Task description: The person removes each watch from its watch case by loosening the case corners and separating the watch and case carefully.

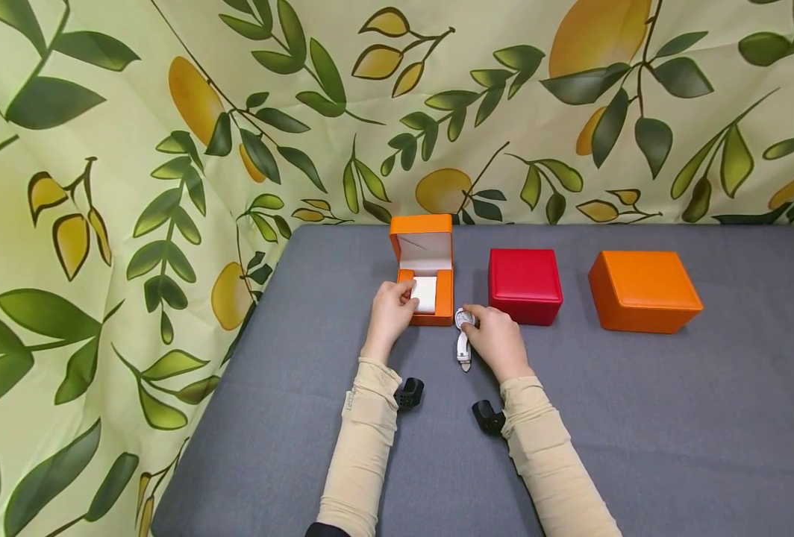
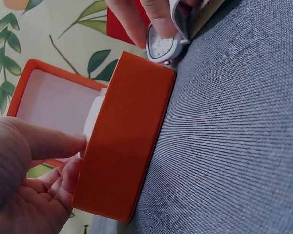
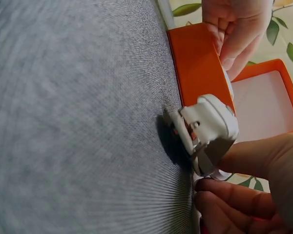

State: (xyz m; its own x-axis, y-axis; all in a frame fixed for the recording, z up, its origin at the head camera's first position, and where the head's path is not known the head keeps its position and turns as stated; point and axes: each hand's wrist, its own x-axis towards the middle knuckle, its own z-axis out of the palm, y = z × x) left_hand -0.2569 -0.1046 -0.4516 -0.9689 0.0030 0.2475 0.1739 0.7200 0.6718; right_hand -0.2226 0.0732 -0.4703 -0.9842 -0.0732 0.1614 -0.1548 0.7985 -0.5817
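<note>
An orange watch box (image 1: 445, 302) stands with its lid raised, a white cushion (image 1: 427, 295) inside it. My left hand (image 1: 390, 313) is at the cushion's left side, thumb and fingers pinching its edge; the box wall hides part of that grip in the left wrist view. Just right of the box, my right hand (image 1: 501, 341) holds a wristwatch (image 2: 161, 46) by its case, between thumb and fingers. The watch has a pale square-rounded dial, and its white strap (image 1: 463, 349) trails toward me over the grey cloth.
To the right of the right hand stands a closed red box (image 1: 524, 276), and farther right a closed orange box (image 1: 645, 280). Grey cloth (image 1: 706, 418) covers the table. A leaf-patterned curtain (image 1: 477, 112) hangs behind and along the left side.
</note>
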